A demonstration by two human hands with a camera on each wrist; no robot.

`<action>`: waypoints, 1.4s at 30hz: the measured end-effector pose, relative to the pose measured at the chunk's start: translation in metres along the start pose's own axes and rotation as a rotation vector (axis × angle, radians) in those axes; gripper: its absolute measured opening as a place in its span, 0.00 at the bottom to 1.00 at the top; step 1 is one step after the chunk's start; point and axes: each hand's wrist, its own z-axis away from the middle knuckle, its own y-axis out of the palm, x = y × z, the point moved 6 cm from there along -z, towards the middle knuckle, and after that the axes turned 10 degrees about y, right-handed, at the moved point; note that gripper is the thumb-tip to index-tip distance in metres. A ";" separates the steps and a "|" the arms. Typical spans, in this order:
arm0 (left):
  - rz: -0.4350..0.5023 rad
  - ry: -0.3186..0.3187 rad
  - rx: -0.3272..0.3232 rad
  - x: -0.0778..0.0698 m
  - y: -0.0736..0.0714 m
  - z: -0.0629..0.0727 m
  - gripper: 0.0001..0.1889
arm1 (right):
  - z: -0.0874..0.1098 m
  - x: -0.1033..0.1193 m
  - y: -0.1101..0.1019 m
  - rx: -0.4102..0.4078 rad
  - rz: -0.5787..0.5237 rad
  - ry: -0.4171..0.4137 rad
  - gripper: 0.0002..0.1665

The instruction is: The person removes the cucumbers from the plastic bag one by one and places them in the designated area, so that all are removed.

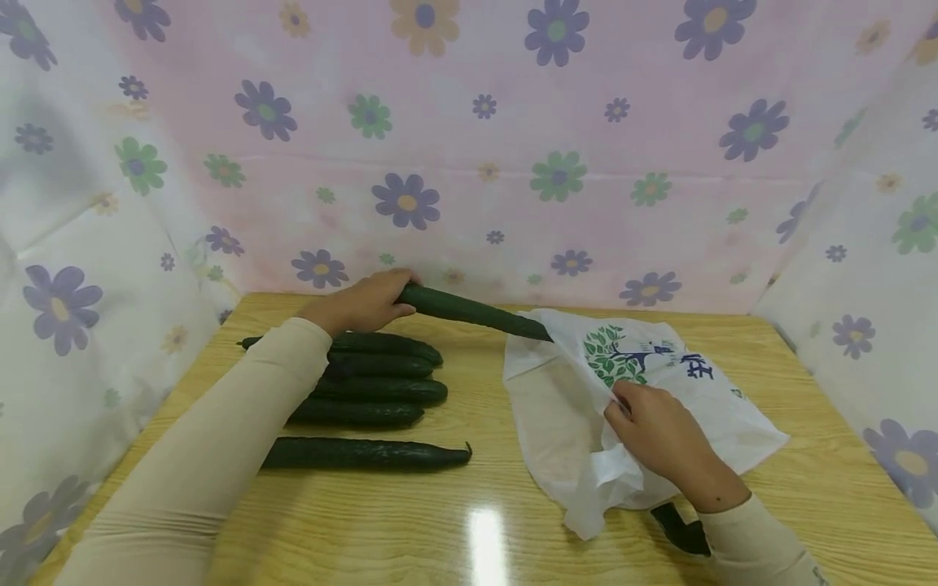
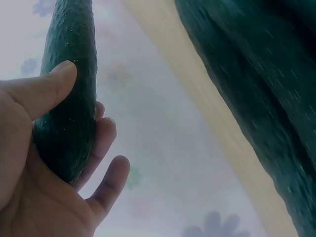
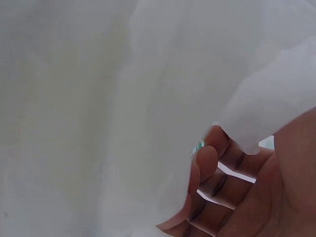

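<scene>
My left hand [image 1: 370,303] grips a long dark green cucumber [image 1: 469,309] by one end, thumb on one side and fingers round the other, as the left wrist view also shows. The cucumber slants down to the right, its far tip at the mouth of a white plastic bag [image 1: 681,366] printed with a green tree. With curled fingers my right hand [image 1: 659,427] pinches the bag's edge and holds the mouth apart. In the right wrist view the white film [image 3: 98,118] fills most of the picture beside the fingers.
Several cucumbers [image 1: 381,389] lie side by side at the left of the wooden table [image 1: 381,529], under the left forearm. One more cucumber [image 1: 366,454] lies nearer the front. A dark green piece [image 1: 681,529] shows beside the right wrist. Flowered cloth [image 1: 469,146] encloses the back and sides.
</scene>
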 end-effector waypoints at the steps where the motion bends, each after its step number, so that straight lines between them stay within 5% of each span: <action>1: -0.001 -0.008 0.001 0.004 -0.001 0.002 0.25 | 0.000 0.000 0.000 0.002 -0.001 0.000 0.16; 21: 0.042 -0.103 0.008 0.056 -0.016 0.051 0.27 | -0.002 0.000 0.002 0.025 0.005 0.011 0.16; 42: -0.040 -0.124 -0.006 0.083 -0.009 0.066 0.27 | -0.002 -0.004 0.006 0.048 0.005 0.017 0.16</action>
